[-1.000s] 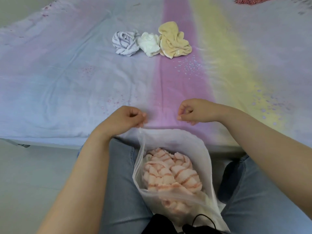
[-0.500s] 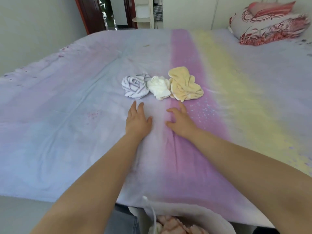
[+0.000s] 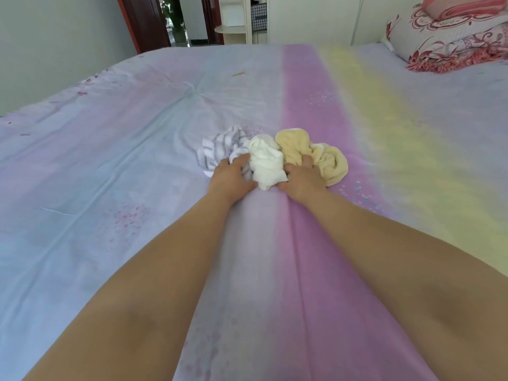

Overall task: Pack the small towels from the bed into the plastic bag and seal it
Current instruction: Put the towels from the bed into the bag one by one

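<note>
Three crumpled small towels lie in a row on the bed: a grey-striped towel (image 3: 217,149), a white towel (image 3: 266,160) and a yellow towel (image 3: 324,158). My left hand (image 3: 232,178) reaches onto the striped towel, its fingers curled into the cloth beside the white one. My right hand (image 3: 302,180) grips the near edge of the yellow towel, thumb against the white towel. Both arms stretch far forward. The plastic bag is out of view.
The bed sheet (image 3: 137,188) has pastel blue, pink and yellow bands. A red-patterned pillow (image 3: 450,37) lies at the far right corner. A dark red door frame (image 3: 143,23) and a white shelf (image 3: 236,26) stand beyond the bed.
Both hands left the bag's mouth on my lap, reached across the sheet and now close on the towels. The view rose, and the bag dropped out of sight.
</note>
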Tool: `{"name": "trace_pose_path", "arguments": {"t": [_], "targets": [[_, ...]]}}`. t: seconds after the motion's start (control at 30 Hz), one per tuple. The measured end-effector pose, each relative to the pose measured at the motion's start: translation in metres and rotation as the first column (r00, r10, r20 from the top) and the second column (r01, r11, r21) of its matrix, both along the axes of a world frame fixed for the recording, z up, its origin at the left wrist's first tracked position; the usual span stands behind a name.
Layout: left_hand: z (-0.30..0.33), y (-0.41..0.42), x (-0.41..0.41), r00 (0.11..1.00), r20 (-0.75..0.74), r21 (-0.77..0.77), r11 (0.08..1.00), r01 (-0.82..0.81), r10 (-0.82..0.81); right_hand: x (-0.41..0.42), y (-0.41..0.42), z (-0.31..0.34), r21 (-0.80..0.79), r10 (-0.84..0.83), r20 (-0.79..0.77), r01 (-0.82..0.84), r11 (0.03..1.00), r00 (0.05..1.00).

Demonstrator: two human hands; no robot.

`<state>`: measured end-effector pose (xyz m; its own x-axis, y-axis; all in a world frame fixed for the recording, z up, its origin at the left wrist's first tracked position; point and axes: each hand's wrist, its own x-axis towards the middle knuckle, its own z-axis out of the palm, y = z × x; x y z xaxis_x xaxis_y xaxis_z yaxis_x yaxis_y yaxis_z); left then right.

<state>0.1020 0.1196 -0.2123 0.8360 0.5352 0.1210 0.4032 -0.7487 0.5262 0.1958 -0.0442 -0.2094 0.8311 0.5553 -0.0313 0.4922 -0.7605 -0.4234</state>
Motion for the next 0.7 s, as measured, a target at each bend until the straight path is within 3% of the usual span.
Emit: {"name": "trace_pose_path", "arguments": {"t": [0.17,0.3,0.5,0.7], "targets": [[0.01,-0.045,-0.016,0.986,0.166,0.036,0.999,-0.011,0.005,-0.019,-0.018,0.001,0.256,0.067,0.127,-0.098,0.962,0.99],[0.023,-0.091,-0.067,0.964,0.264,-0.006,0.999,0.031,-0.029,-0.073,-0.069,0.003,0.444,0.095,0.094,-0.127,0.887,0.991],[0.046,-0.162,-0.161,0.934,0.358,-0.137,0.989,0.055,-0.003,-0.166,-0.146,0.025,0.534,0.067,0.052,-0.084,0.841,0.996],[0.061,-0.193,-0.23,0.916,0.398,-0.108,0.994,-0.016,0.058,-0.244,-0.2,0.056,0.557,0.081,0.04,-0.089,0.825,0.996]]}}
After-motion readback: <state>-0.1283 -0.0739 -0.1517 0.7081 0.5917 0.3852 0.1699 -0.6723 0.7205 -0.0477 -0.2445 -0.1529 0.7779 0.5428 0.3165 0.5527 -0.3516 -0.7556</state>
